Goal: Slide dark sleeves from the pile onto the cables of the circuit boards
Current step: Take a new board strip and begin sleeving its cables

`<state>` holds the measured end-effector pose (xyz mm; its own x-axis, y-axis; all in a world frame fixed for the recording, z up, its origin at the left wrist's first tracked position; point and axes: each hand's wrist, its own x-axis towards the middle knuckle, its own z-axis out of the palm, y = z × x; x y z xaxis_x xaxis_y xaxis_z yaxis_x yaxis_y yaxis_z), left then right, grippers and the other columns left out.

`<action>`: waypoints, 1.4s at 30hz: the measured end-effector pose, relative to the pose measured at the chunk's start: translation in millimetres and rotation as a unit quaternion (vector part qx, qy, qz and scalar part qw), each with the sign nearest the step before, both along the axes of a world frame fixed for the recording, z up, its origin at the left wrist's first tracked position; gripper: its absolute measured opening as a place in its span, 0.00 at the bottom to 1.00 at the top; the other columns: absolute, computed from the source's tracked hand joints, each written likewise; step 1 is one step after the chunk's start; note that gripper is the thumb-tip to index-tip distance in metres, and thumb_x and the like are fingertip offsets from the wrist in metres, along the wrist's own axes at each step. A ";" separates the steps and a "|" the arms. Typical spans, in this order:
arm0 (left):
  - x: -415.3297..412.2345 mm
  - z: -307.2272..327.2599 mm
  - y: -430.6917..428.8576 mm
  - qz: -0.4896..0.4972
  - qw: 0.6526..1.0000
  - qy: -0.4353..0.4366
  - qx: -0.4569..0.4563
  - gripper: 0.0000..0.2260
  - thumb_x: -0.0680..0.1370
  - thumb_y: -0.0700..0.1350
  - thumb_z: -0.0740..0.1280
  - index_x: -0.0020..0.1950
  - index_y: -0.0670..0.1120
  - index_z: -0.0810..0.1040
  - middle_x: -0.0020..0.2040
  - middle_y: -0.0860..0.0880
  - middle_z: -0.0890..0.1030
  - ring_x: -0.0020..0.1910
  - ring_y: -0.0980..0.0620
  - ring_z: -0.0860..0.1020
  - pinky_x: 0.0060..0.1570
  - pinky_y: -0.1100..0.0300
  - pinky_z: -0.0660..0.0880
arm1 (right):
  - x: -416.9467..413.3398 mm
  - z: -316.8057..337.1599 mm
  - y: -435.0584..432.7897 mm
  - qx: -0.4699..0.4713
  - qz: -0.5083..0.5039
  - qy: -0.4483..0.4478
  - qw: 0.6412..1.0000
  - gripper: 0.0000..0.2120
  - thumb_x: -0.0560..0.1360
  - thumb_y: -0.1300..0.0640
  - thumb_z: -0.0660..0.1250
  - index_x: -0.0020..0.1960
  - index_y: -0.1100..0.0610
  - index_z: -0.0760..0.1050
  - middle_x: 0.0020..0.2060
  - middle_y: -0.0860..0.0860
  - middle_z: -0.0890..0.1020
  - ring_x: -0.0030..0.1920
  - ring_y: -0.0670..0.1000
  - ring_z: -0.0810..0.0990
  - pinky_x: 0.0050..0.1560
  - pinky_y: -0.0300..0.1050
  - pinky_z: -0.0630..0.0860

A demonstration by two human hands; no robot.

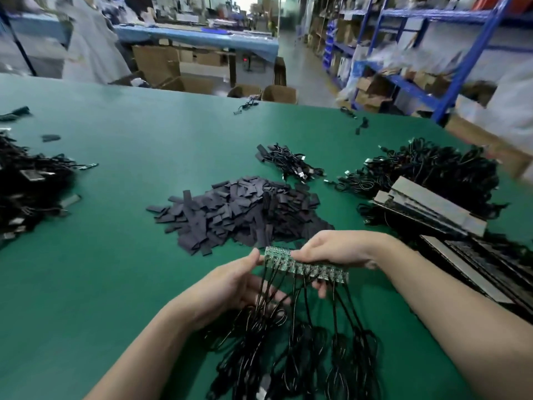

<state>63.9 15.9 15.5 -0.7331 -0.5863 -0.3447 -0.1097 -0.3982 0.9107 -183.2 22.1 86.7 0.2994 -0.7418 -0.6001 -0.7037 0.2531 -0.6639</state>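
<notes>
Worktop near edge | your left hand and right hand are pinching the circuit boards by their edges | likely stiff, fragile; cables limp.

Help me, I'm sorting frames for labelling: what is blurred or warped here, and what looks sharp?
Head view: motion blur smears the blue shelving and background at right; the pile of dark sleeves and the circuit boards, held by the left hand and right hand, read fairly sharp; wide-angle distortion bows the table at its far edge; lighting is soft and even.
</notes>
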 end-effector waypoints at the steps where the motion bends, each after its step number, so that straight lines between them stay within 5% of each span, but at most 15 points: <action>1: -1.6 -0.6 1.2 0.006 0.998 -0.031 -0.047 0.18 0.86 0.58 0.52 0.68 0.51 0.72 0.55 0.39 0.86 0.52 0.41 0.85 0.54 0.51 0.77 | 0.1 -7.7 -1.3 -0.025 0.014 0.028 0.999 0.19 0.81 0.39 0.65 0.54 0.54 0.83 0.46 0.52 0.88 0.40 0.49 0.87 0.55 0.44 0.81; 3: -3.0 -4.1 3.5 0.032 0.991 -0.066 -0.112 0.13 0.88 0.49 0.56 0.65 0.45 0.74 0.53 0.41 0.87 0.49 0.44 0.85 0.51 0.52 0.78 | 1.4 -20.7 -1.8 -0.083 0.030 0.057 0.994 0.16 0.81 0.40 0.66 0.49 0.52 0.83 0.42 0.44 0.86 0.40 0.45 0.83 0.58 0.44 0.77; 5: -0.8 -1.3 4.7 0.046 0.980 -0.095 -0.171 0.09 0.86 0.46 0.60 0.60 0.43 0.77 0.51 0.41 0.86 0.47 0.46 0.85 0.49 0.52 0.81 | 1.3 -28.1 -0.4 -0.106 0.028 0.032 0.993 0.11 0.81 0.42 0.67 0.45 0.46 0.82 0.35 0.41 0.82 0.37 0.45 0.81 0.46 0.35 0.72; 8: 6.2 9.8 -4.0 0.004 0.935 -0.174 -0.308 0.08 0.84 0.49 0.65 0.54 0.47 0.83 0.48 0.46 0.86 0.47 0.48 0.84 0.49 0.54 0.82 | -5.4 -33.6 2.8 -0.110 0.045 0.009 0.993 0.09 0.81 0.41 0.68 0.45 0.43 0.80 0.28 0.43 0.74 0.28 0.43 0.69 0.35 0.39 0.62; 10: 4.0 15.8 -10.3 0.006 0.945 -0.165 -0.283 0.08 0.83 0.49 0.67 0.51 0.47 0.85 0.45 0.48 0.86 0.43 0.52 0.83 0.46 0.59 0.81 | -5.8 -31.2 4.3 -0.117 0.051 0.001 0.992 0.09 0.80 0.43 0.69 0.45 0.47 0.80 0.28 0.45 0.70 0.28 0.45 0.64 0.34 0.40 0.60; 13: -6.2 19.6 -16.2 0.045 0.961 -0.126 -0.242 0.06 0.80 0.45 0.72 0.47 0.44 0.86 0.38 0.51 0.84 0.38 0.55 0.80 0.42 0.62 0.78 | 4.2 -25.7 6.6 -0.142 0.030 0.004 0.989 0.06 0.80 0.48 0.71 0.45 0.48 0.81 0.38 0.54 0.81 0.37 0.49 0.75 0.44 0.49 0.73; 16: -9.3 12.1 -16.8 0.083 0.965 -0.084 -0.233 0.04 0.76 0.42 0.75 0.47 0.43 0.86 0.37 0.51 0.80 0.37 0.56 0.77 0.42 0.65 0.74 | 20.5 -30.1 14.2 -0.207 -0.047 0.003 0.977 0.07 0.79 0.45 0.71 0.46 0.47 0.82 0.42 0.49 0.85 0.45 0.51 0.83 0.51 0.52 0.79; 26: 6.1 -3.9 -18.0 0.134 0.968 -0.061 -0.205 0.09 0.73 0.53 0.74 0.45 0.48 0.88 0.35 0.47 0.83 0.33 0.54 0.78 0.36 0.66 0.73 | 55.1 -72.9 31.4 -0.346 -0.138 -0.006 0.928 0.05 0.78 0.43 0.69 0.45 0.42 0.77 0.37 0.40 0.82 0.37 0.42 0.79 0.41 0.49 0.77; 38: 10.0 -4.8 -23.8 0.134 0.980 -0.001 -0.145 0.08 0.74 0.50 0.73 0.45 0.46 0.88 0.38 0.47 0.85 0.36 0.55 0.80 0.40 0.66 0.76 | 53.9 -65.5 30.7 -0.342 -0.131 -0.013 0.930 0.05 0.77 0.43 0.69 0.45 0.43 0.79 0.40 0.41 0.84 0.41 0.43 0.81 0.47 0.52 0.80; 42: 3.9 -5.9 -20.7 0.180 0.964 0.041 -0.191 0.06 0.75 0.49 0.73 0.44 0.48 0.88 0.36 0.54 0.83 0.34 0.61 0.76 0.38 0.71 0.72 | 53.3 -66.7 34.5 -0.379 -0.115 0.025 0.918 0.11 0.78 0.41 0.68 0.57 0.43 0.82 0.49 0.34 0.81 0.57 0.38 0.77 0.60 0.42 0.75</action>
<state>67.7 -4.8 9.6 -0.4741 -0.8805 -0.0026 0.0504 -0.0301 0.9983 -129.9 56.6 20.0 0.0680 -0.9920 0.1063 -0.7239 -0.1223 -0.6790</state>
